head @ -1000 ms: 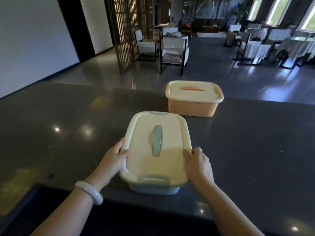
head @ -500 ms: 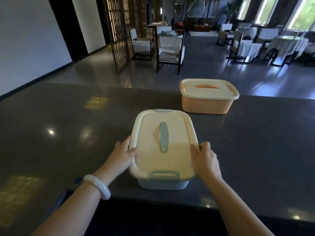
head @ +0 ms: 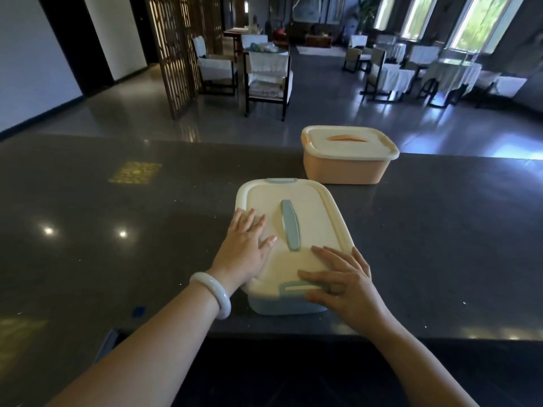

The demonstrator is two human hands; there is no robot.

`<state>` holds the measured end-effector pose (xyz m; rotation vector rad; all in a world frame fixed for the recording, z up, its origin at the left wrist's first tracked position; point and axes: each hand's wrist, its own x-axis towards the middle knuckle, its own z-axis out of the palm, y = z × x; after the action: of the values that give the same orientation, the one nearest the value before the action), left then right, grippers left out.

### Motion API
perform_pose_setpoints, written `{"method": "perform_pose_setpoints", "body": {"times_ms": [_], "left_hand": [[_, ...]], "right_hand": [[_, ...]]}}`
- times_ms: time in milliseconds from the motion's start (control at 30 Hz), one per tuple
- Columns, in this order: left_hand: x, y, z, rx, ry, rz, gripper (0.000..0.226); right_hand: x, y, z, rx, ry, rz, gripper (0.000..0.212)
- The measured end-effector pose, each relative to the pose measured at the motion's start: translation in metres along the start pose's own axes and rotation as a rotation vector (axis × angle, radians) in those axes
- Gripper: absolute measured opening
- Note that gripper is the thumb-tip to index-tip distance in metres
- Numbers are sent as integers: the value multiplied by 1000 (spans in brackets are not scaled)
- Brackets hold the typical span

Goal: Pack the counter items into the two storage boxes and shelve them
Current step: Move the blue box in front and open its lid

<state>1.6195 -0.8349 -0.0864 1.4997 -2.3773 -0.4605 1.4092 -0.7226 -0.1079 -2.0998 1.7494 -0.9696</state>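
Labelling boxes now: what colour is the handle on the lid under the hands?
Pale blue handle on a cream lid, seen best in the head view.

The blue storage box [head: 311,224] sits at lower centre of the frame on the dark counter [head: 147,230]. It is closed under a cream lid with a blue handle and end latches, its long side running away from the camera. The orange storage box [head: 346,170], also closed under a cream lid, stands apart at upper right, near the counter's far edge.
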Motion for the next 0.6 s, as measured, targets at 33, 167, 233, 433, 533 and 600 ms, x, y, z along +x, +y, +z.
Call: {"method": "perform_pose_setpoints", "body": {"times_ms": [33, 167, 233, 433, 533, 600], "left_hand": [[0, 1, 0, 2, 0, -1, 62], [2, 1, 1, 16, -2, -13, 62], [3, 0, 2, 15, -14, -22, 62], [6, -1, 3, 17, -31, -27, 62], [5, -2, 2, 15, -40, -21, 62], [4, -2, 2, -1, -54, -20, 63]], "right_hand": [[0, -1, 0, 17, 11, 8, 36], [0, -5, 1, 85, 53, 23, 44], [0, -7, 1, 105, 56, 12, 43], [-16, -13, 8, 142, 85, -53, 12], [-23, -15, 12, 121, 88, -64, 15], [-22, -19, 6, 155, 45, -37, 19]]}}
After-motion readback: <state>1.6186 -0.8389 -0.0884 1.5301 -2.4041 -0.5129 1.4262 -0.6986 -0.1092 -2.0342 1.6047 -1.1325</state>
